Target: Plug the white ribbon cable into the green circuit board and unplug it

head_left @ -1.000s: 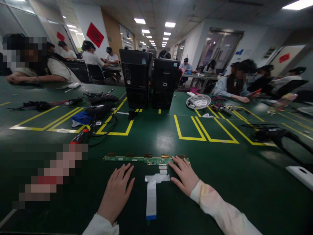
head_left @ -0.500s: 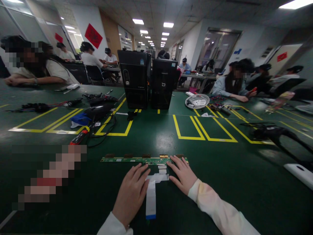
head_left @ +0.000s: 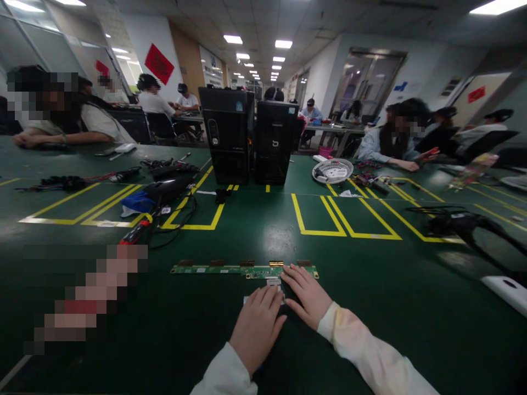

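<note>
A long, narrow green circuit board (head_left: 222, 270) lies flat on the green tabletop, with gold-coloured tabs along its far edge. From its near side runs a white flat ribbon cable (head_left: 273, 282). My left hand (head_left: 259, 326) lies palm down over this cable, fingers stretched forward, hiding most of it. The fingertips of my right hand (head_left: 307, 293) rest on the board's right part, the fingers extended and the thumb pointing toward the cable's connector area. Neither hand is closed round anything.
Two black computer towers (head_left: 226, 137) stand beyond the board. To the left lie a red-and-black handled tool (head_left: 134, 233), a blue cloth-like item (head_left: 138, 203) and black cables. A white round basket (head_left: 331, 171) and a white device (head_left: 508, 296) are on the right. People sit at surrounding tables.
My left hand has moved right and slightly forward, from beside the ribbon cable to on top of it. My right hand and the circuit board stay nearly where they were.
</note>
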Tool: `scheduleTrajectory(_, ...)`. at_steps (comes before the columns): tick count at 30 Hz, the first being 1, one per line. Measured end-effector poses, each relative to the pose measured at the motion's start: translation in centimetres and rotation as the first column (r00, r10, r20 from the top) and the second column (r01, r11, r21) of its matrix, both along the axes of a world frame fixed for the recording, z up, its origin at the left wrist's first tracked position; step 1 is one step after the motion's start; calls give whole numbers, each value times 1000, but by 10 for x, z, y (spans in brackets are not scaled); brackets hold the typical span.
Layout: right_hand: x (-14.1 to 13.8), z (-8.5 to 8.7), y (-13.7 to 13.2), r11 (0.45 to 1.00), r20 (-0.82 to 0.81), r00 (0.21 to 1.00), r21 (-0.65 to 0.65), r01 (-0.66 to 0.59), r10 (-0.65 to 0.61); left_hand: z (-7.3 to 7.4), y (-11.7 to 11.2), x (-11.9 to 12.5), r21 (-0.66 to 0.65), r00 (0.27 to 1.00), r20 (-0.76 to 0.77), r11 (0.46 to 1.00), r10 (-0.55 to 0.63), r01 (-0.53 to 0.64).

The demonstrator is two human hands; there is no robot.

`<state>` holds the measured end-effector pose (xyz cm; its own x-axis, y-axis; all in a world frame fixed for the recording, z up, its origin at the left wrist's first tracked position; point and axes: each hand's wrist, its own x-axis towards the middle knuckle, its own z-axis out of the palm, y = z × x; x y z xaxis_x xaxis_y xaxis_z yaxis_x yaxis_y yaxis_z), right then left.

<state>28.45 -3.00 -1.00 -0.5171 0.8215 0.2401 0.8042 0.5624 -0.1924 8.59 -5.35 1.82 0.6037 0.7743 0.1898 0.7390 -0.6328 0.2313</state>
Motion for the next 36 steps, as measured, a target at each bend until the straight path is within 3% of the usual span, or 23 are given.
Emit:
scheduleTrajectory(10,0,2,0,1000,13,1000,-4,3,-3,-11,-1,-10,17,999,-35,1000,-16,17)
scheduleTrajectory(17,0,0,0,1000,2,1000,7,-4,4,-11,2,-13,-19,999,-11,999,-40,40)
scheduleTrajectory(36,1,0,0,1000,3,1000,-18,-15,15,-6,25,-39,-102,964,-33,960,-264,259)
